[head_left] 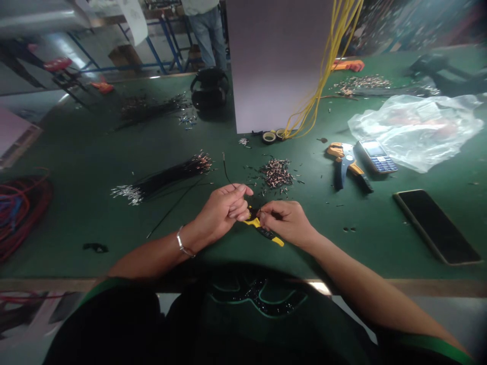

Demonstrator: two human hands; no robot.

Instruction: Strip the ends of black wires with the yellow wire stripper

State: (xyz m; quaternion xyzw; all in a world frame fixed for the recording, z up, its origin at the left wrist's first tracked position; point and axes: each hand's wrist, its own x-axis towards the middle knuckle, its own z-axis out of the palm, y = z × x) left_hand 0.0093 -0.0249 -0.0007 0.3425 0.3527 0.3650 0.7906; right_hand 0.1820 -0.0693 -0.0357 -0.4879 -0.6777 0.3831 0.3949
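Observation:
My left hand [226,209] is closed with a thin black wire [225,167] pinched in its fingers; one end of the wire sticks up beyond the hand. Close on its right, my right hand [283,218] is closed in a pinch, and what its fingertips hold is too small to make out. A yellow and black hand tool [271,235] lies on the green table below and between the hands, its upper part partly hidden by them. Just beyond my hands is a pile of small copper-and-black pieces [277,174]. A bundle of black wires [167,178] lies to the left.
On the right are an orange and blue tool [347,165], a keypad phone [376,156], a smartphone [437,226] and a clear plastic bag [416,126]. A white panel [277,66] stands ahead, with yellow wires [323,81] and tape rolls [269,137]. A person [207,30] stands beyond.

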